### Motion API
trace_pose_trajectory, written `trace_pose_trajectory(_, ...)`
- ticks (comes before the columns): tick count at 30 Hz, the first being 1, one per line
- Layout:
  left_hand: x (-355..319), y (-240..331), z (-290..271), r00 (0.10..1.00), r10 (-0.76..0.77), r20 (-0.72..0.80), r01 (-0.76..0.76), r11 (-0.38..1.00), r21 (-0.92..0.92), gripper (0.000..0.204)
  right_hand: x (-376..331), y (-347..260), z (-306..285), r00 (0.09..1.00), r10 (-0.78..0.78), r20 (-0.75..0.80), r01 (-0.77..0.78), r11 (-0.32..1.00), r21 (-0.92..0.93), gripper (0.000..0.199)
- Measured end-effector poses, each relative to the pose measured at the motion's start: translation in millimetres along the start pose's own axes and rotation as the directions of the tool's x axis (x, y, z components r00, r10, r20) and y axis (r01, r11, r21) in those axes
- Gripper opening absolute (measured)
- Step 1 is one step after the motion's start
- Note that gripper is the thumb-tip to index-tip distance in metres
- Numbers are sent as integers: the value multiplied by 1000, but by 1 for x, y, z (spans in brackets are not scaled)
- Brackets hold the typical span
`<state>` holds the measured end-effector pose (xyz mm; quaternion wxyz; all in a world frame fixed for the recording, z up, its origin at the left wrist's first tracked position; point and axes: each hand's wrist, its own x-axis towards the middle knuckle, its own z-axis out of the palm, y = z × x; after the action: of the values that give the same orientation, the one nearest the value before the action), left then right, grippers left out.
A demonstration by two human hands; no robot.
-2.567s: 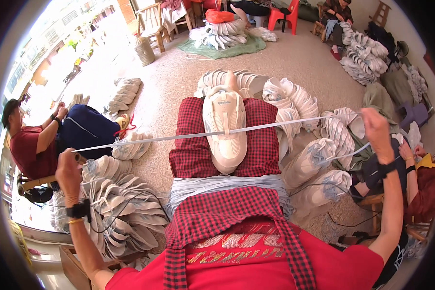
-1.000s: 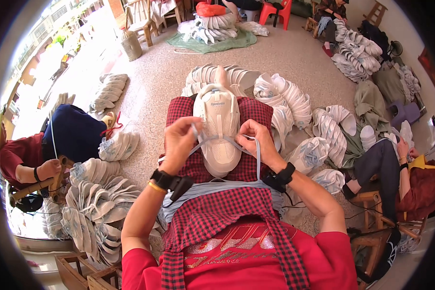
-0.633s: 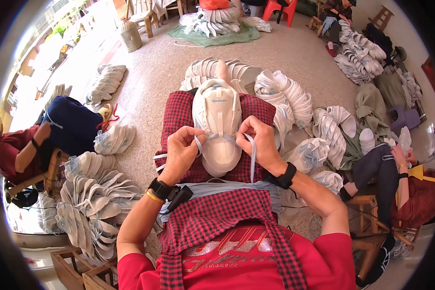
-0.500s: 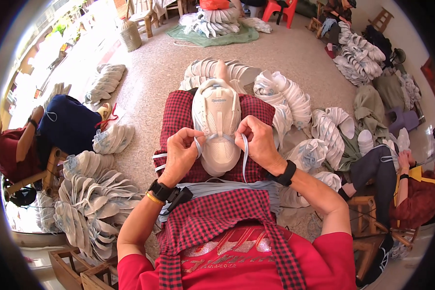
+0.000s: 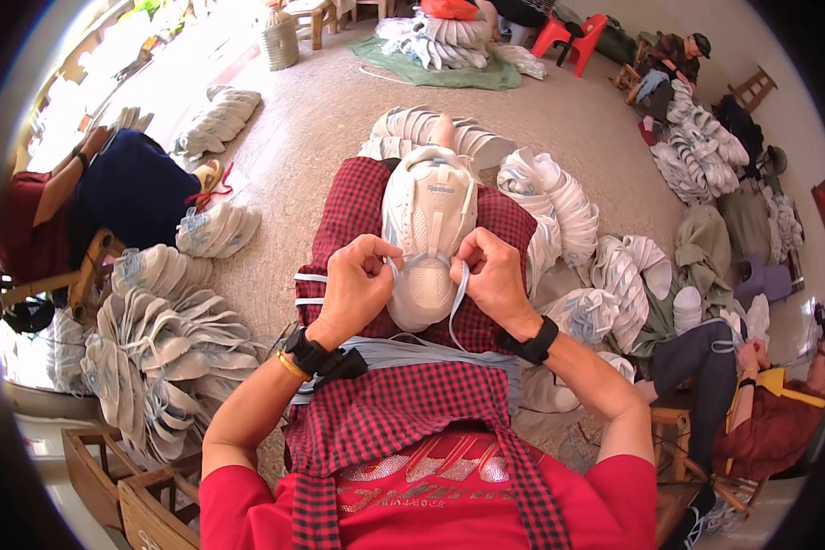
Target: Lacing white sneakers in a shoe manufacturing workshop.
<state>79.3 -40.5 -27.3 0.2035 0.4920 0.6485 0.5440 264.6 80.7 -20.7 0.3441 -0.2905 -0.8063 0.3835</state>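
The white shoe upper [image 5: 428, 234] is lying sole side down on the person's lap, resting on a red checked cloth [image 5: 348, 215] that is covering the thighs. Its toe is pointing toward the person and its heel is pointing away.

The left hand [image 5: 357, 282] is sitting against the left side of the upper. Its grip is narrow: thumb and forefinger are pinching a pale lace [image 5: 456, 291] at the eyelet area, with the remaining fingers curling inward. A black wrist strap and a yellow band are sitting on the left wrist.

The right hand [image 5: 495, 275] is pressing against the right side of the upper. Its grip is also narrow, closing on the same lace, and a loose length of the lace is hanging down from the fingers over the toe end. A black band is circling the right wrist.

Stacks of white shoe uppers [image 5: 156, 339] are lying on the floor to the left, and further stacks [image 5: 559, 197] are lying to the right. A person in a blue garment [image 5: 124, 188] is sitting at the left, well apart from the hands
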Motion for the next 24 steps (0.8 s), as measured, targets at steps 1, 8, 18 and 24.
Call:
trace_pose_trajectory(1,0,-1,0,1000,1,-10,-1,1000,-15,10,0,-3,-4,991,123,58,-126,991,53,16)
trace_pose_trajectory(8,-1,2,2,999,-24,-25,24,1000,16,9,-4,5,-9,974,176,145,-206,953,223,12)
trace_pose_trajectory(18,10,9,14,999,-37,-28,37,999,-7,8,3,14,-8,976,151,155,-195,926,322,12)
trace_pose_trajectory(24,15,10,8,976,177,128,-205,945,254,26,10,-4,-21,958,-225,177,253,955,-154,26)
